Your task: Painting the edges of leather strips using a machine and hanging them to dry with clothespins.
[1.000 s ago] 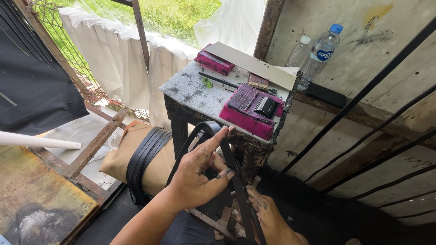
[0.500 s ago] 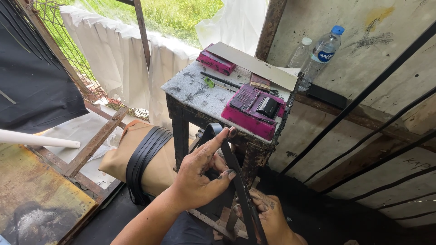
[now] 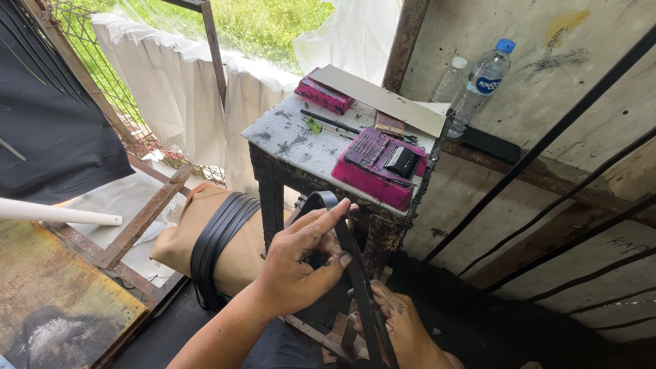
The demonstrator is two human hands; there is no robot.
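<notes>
One black strap [image 3: 355, 273] runs between both hands in front of the worktop [image 3: 301, 147]: the left hand [image 3: 301, 266] pinches its looped top, the right hand [image 3: 396, 324] grips lower down. More finished-looking straps [image 3: 219, 239] lie coiled over a tan cushion [image 3: 205, 236].

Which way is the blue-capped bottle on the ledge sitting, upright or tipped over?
Upright. The clear plastic bottle stands against the wall behind the small table, blue cap on top, beside a second, white-capped bottle.
</notes>
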